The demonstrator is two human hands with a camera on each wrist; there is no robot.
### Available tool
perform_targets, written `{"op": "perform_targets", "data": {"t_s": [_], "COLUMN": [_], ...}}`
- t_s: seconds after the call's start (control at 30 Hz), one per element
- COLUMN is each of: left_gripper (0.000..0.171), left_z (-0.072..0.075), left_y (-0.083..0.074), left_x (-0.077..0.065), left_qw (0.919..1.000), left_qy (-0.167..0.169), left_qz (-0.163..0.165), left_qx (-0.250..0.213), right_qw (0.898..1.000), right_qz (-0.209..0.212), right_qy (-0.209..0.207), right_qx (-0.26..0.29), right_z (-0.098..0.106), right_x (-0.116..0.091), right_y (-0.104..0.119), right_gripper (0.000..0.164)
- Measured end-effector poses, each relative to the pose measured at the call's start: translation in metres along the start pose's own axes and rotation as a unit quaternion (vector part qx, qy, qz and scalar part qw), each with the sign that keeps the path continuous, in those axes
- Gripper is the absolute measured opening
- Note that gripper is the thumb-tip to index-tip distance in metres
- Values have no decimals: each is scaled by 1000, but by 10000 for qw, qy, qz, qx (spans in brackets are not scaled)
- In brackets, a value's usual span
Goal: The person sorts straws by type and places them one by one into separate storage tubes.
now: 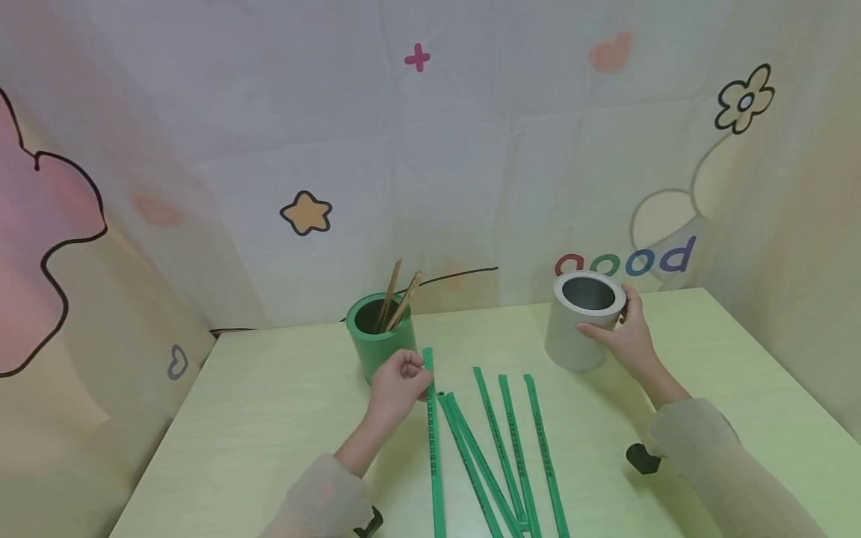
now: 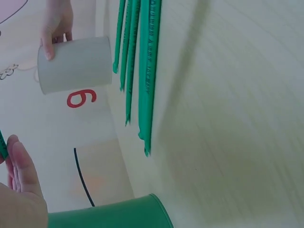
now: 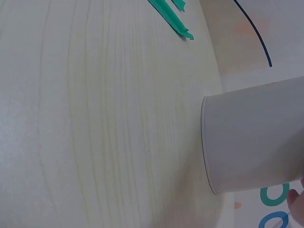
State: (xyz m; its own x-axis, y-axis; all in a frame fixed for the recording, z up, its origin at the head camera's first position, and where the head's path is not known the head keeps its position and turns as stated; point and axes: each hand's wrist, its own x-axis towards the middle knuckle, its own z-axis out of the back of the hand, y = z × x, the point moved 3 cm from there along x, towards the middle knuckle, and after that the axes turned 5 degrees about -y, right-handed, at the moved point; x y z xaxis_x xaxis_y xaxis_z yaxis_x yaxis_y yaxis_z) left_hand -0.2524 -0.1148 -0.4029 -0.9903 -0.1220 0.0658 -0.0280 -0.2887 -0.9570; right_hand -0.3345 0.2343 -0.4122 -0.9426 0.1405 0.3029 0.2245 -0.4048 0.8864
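My left hand (image 1: 395,387) pinches the upper part of a long, thin pair of green-wrapped chopsticks (image 1: 433,441) printed with black marks. Just behind that hand stands a green cup (image 1: 378,348) with several thin wooden sticks (image 1: 388,297) leaning in it. On the right, my right hand (image 1: 631,342) grips a white cup (image 1: 570,338) from its right side, thumb across the front and fingers round the back near the rim. The white cup's base is close to the tabletop in the right wrist view. Only the tip of the held chopsticks (image 2: 3,147) shows in the left wrist view.
Several more green-wrapped chopsticks (image 1: 514,441) lie fanned out on the pale wooden table (image 1: 269,418) between the hands. A printed cloth backdrop (image 1: 430,172) rises behind the table and along both sides. A black device (image 1: 643,459) hangs under the right sleeve.
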Motion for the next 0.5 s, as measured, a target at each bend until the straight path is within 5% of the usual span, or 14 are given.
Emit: {"op": "perform_targets", "data": {"t_s": [0.5], "left_gripper": [32], "left_z": [-18], "left_y": [-22], "left_x": [16], "left_qw": [9937], "left_qy": [-420], "left_qz": [-220], "left_qx": [-1019], "right_qw": [9999], "right_qz": [-102], "right_qy": [25], "right_qx": [-44], "right_z": [1], "right_x": [-1], "right_y": [1], "right_gripper": [99]}}
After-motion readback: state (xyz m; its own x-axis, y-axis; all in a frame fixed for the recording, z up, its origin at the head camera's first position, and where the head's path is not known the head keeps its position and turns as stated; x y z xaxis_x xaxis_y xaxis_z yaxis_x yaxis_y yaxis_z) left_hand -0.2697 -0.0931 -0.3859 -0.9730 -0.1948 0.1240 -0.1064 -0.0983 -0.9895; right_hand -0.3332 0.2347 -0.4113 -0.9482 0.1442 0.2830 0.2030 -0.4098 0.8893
